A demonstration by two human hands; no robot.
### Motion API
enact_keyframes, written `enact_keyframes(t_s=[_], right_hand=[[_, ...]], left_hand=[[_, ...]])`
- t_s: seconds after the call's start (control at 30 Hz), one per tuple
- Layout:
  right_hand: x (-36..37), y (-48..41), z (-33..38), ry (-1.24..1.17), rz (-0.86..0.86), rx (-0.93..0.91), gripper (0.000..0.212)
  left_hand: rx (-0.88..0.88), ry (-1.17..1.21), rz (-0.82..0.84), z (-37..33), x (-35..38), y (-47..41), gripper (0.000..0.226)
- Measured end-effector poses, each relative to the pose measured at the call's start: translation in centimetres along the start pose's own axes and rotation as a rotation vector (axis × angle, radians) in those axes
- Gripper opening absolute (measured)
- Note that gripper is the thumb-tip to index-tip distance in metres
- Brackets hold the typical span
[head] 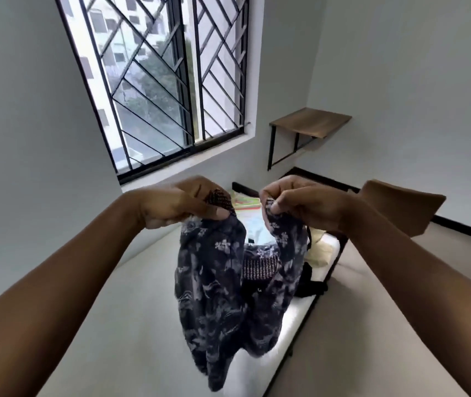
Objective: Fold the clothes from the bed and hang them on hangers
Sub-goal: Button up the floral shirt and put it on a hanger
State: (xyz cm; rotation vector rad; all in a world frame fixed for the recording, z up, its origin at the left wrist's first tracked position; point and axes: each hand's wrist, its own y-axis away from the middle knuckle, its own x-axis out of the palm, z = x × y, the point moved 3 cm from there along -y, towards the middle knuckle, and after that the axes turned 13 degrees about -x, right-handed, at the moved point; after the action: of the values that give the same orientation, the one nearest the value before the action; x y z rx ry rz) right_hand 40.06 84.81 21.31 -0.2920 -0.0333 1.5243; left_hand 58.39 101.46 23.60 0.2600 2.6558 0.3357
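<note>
A dark navy garment with a pale floral print [222,296] hangs in the air above the white bed [131,325]. My left hand [182,202] pinches its top left edge, where a woven reddish trim shows. My right hand [294,199] pinches the top right edge. Both hands are raised at the same height, a short gap apart, and the cloth droops between and below them. More clothes lie at the far end of the bed: a pale blue piece [257,233], a green and pink one [245,202], a cream one [318,247] and a black one [311,285]. No hanger is in view.
A barred window [165,81] fills the wall to the left of the bed. A wooden wall shelf on black brackets [311,121] is mounted in the far corner. A brown flat board [400,204] sticks out behind my right wrist. Beige floor [357,325] runs along the bed's right side.
</note>
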Motion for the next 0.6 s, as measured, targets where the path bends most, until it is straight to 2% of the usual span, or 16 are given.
enact_keyframes(t_s=[0.03, 0.1, 0.2, 0.23, 0.33, 0.43, 0.5, 0.6], right_hand=[[0.2, -0.8, -0.5, -0.028, -0.008, 0.006, 0.008], [0.0, -2.8, -2.2, -0.056, -0.072, 0.021, 0.014], [-2.1, -6.0, -7.0, 0.045, -0.15, 0.08, 0.01], [-3.1, -7.0, -9.4, 0.092, -0.157, 0.106, 0.015], [-5.4, -9.1, -17.3, 0.234, -0.136, 0.193, 0.027], [-7.1, -10.3, -24.8, 0.311, -0.094, 0.299, 0.018], [-7.7, -11.2, -28.2, 0.32, -0.041, 0.353, 0.015], [-9.0, -12.5, -31.4, 0.457, 0.003, 0.402, 0.014]], left_hand=[[-0.031, 0.003, 0.026, 0.5, -0.4, -0.6, 0.029], [-0.09, 0.02, 0.005, 2.0, -1.4, -2.8, 0.014], [-0.179, 0.002, -0.064, 6.4, -3.1, -7.2, 0.023], [-0.22, -0.023, -0.084, 8.4, -3.7, -8.9, 0.021], [-0.347, -0.138, -0.111, 14.8, -5.0, -13.2, 0.011], [-0.487, -0.161, -0.136, 21.0, -6.3, -16.9, 0.01], [-0.518, -0.178, -0.137, 23.7, -7.2, -18.8, 0.01], [-0.55, -0.187, -0.161, 26.5, -8.4, -21.0, 0.016]])
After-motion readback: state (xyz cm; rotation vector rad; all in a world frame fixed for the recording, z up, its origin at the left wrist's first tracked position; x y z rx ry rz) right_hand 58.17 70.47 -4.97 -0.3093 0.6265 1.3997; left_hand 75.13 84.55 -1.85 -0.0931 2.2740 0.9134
